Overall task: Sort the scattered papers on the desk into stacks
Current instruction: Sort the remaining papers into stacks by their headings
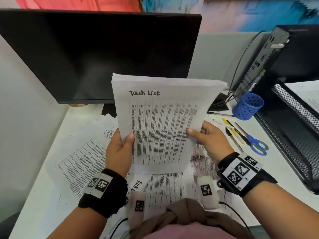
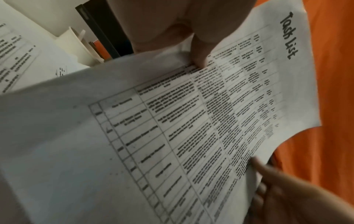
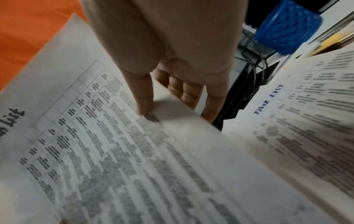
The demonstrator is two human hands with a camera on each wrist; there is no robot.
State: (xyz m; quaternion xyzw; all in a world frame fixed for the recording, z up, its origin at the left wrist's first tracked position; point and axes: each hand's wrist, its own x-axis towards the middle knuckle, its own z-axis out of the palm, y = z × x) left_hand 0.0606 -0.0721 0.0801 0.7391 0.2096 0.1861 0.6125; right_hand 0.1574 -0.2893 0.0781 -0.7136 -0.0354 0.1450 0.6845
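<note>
I see both hands clamped on the stack — left hand on its left edge, right hand on its right. Raised above the surface, top sheet headed "Task List" — loose papers lie below.

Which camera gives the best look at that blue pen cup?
The head view: the blue pen cup stands whole on the desk. The right wrist view shows it blurred at the frame's top; the left wrist view misses it.

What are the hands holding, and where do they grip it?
Both hold a sheaf of papers: the left hand pinches its lower left edge, the right hand its lower right edge.
</note>
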